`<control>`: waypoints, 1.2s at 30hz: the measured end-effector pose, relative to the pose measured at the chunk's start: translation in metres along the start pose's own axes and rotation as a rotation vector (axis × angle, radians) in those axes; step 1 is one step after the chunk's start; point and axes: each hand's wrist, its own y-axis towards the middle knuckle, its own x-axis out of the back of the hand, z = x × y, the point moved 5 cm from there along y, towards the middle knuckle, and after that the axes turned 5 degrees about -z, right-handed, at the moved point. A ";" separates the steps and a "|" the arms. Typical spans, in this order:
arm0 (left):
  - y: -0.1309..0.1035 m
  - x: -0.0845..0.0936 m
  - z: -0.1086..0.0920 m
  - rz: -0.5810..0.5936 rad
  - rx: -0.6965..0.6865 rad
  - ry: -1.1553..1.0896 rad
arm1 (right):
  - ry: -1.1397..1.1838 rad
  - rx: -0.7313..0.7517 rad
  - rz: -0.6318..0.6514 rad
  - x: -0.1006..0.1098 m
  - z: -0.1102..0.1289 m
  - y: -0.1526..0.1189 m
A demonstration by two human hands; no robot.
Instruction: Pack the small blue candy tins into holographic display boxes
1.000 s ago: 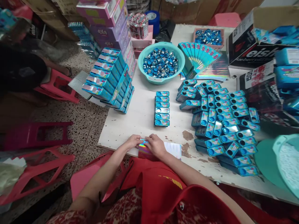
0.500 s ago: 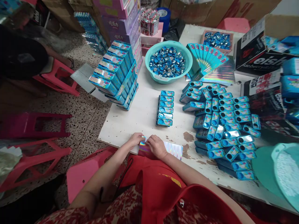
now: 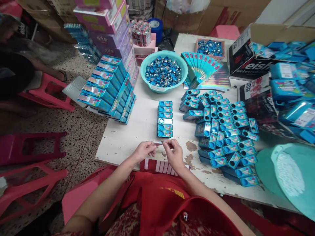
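Observation:
My left hand [image 3: 144, 150] and my right hand [image 3: 174, 152] each pinch one end of a small thin sticker [image 3: 158, 143], held level just above the table. Below them, at the table's front edge, lies a shiny sticker sheet [image 3: 161, 166] with several pale strip-shaped gaps, partly covered by my right wrist. Just beyond my fingers stands a short row of blue tins [image 3: 165, 115], their tops facing up, each with a round spot at the left end. The sticker does not touch the tins.
Many blue tins [image 3: 225, 131] crowd the right side. A teal basin [image 3: 164, 88] of small caps and a fan of printed blue cards [image 3: 200, 67] lie further back. Stacked tins [image 3: 105, 88] rise at the left. A teal tub [image 3: 278, 164] stands at the front right.
Both hands have lifted off the sticker sheet and moved slightly forward, now with a sticker stretched between them. More pale gaps show on the sheet. The view has shifted a little right.

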 end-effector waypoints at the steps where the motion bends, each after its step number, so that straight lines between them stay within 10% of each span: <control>1: 0.006 0.001 -0.003 -0.011 0.006 0.008 | 0.000 -0.016 -0.042 0.001 -0.003 0.003; 12: 0.054 0.018 -0.026 -0.101 0.040 0.263 | -0.223 -0.038 -0.307 -0.005 -0.026 0.024; 26: 0.070 0.012 -0.020 -0.024 -0.017 0.216 | -0.147 -0.114 -0.330 -0.008 -0.040 0.038; 33: 0.057 0.015 -0.003 -0.350 -0.004 0.536 | -0.071 -0.225 -0.361 -0.004 -0.048 0.036; 36: 0.049 -0.003 -0.012 -0.260 -0.137 0.352 | -0.177 -0.176 -0.342 -0.005 -0.050 0.044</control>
